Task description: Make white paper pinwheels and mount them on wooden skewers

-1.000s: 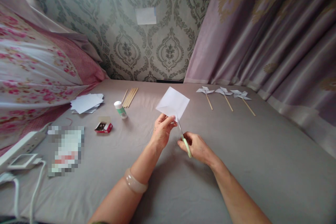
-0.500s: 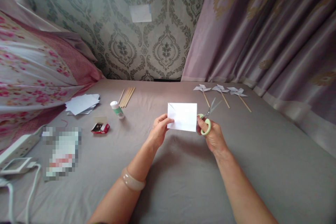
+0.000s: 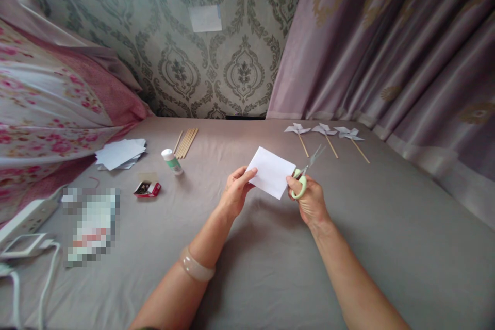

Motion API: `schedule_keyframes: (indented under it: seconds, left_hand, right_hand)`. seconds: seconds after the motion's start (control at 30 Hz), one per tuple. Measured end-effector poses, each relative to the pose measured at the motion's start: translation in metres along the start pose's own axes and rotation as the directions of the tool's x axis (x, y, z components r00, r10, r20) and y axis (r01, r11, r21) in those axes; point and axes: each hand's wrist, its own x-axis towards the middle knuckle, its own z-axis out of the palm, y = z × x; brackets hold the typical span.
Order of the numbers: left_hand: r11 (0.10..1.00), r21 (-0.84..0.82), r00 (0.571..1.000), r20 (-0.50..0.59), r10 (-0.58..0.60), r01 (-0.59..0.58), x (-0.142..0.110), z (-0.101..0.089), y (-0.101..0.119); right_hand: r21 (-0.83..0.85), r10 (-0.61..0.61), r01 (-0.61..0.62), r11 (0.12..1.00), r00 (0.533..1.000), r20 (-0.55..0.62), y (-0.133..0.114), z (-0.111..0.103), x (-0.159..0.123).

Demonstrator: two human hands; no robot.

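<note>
A white sheet of paper is held up, tilted, above the grey bedsheet. My left hand pinches its left edge, thumb on top. My right hand is closed around the pale green handles of a pair of scissors. The scissor blades point away to the upper right, slightly apart, off the paper. The right fingertips are close to the paper's right corner; whether they touch it I cannot tell.
Three paper pinwheels on sticks lie at the back right. To the left are several wooden sticks, a glue bottle, a small red box, stacked paper and a power strip with cables.
The paper has turned clockwise in my hands, and the cut line near its upper left corner no longer shows. My right hand with the scissors has shifted slightly left.
</note>
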Motion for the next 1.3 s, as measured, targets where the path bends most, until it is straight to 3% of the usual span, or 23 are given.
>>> schedule_keyframes:
  seconds: [0.23,0.43,0.6,0.73,0.83,0.93,1.03,1.17,1.3]
  left_hand:
    - [1.0,-0.027,1.0,0.017,-0.014,0.014,-0.007,0.012,-0.01]
    - [0.999,0.033,1.0,0.016,-0.017,0.016,-0.008,0.016,-0.02]
    - [0.997,0.061,0.999,-0.006,0.045,-0.045,-0.004,0.012,-0.02]
    - [0.995,0.016,0.992,-0.073,0.102,-0.101,0.001,0.006,-0.011]
    - [0.99,-0.015,0.983,-0.128,0.134,-0.137,0.003,0.001,-0.002]
    - [0.985,-0.042,0.975,-0.16,0.157,-0.165,0.003,-0.001,0.005]
    - [0.983,-0.055,0.971,-0.173,0.163,-0.175,0.002,0.0,0.01]
    - [0.986,-0.039,0.971,-0.181,0.154,-0.163,-0.001,0.003,0.011]
    - [0.988,-0.045,0.976,-0.17,0.138,-0.147,-0.002,0.003,0.009]
  right_hand:
    - [-0.024,-0.092,0.09,0.996,0.988,-0.128,0.006,0.006,-0.002]
    - [-0.085,-0.157,0.146,0.986,0.976,-0.148,0.006,0.008,-0.005]
    - [-0.148,-0.112,0.092,0.985,0.985,-0.13,0.002,0.007,-0.006]
    - [-0.314,-0.069,0.045,0.948,0.995,-0.066,-0.006,0.003,-0.006]
    - [-0.425,0.005,0.023,0.905,0.998,0.065,-0.009,0.002,-0.009]
    - [-0.512,0.153,0.008,0.859,0.95,0.271,-0.007,0.004,-0.015]
    - [-0.574,0.222,0.06,0.817,0.885,0.409,-0.004,0.008,-0.022]
    - [-0.608,0.294,0.064,0.792,0.832,0.47,-0.001,0.012,-0.028]
    - [-0.608,0.323,0.031,0.793,0.826,0.463,-0.001,0.012,-0.03]
